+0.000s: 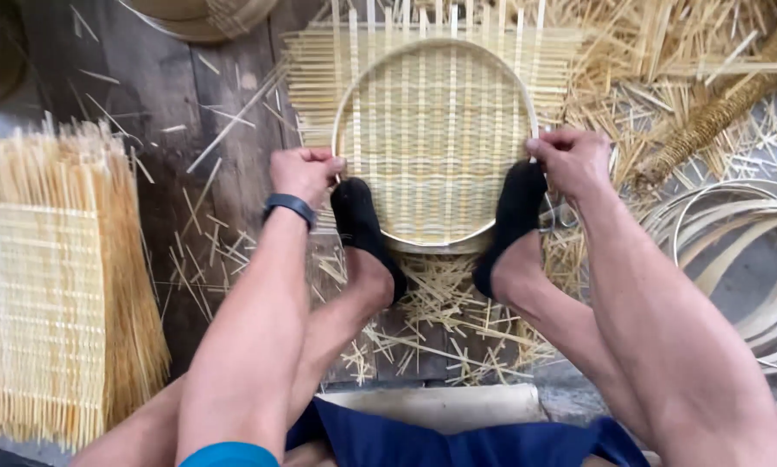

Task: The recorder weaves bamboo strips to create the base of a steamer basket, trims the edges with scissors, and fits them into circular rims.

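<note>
At centre frame, your left hand (305, 175) and right hand (572, 160) each pinch the hoop (436, 242) against the woven mat (432, 130), apparently at its rim. Keep both feet (358, 220) pressing evenly so the hoop stays centred.

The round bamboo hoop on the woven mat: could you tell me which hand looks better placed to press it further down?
Neither clearly: the left hand and right hand grip opposite sides of the hoop, each beside a bracing foot.
</note>
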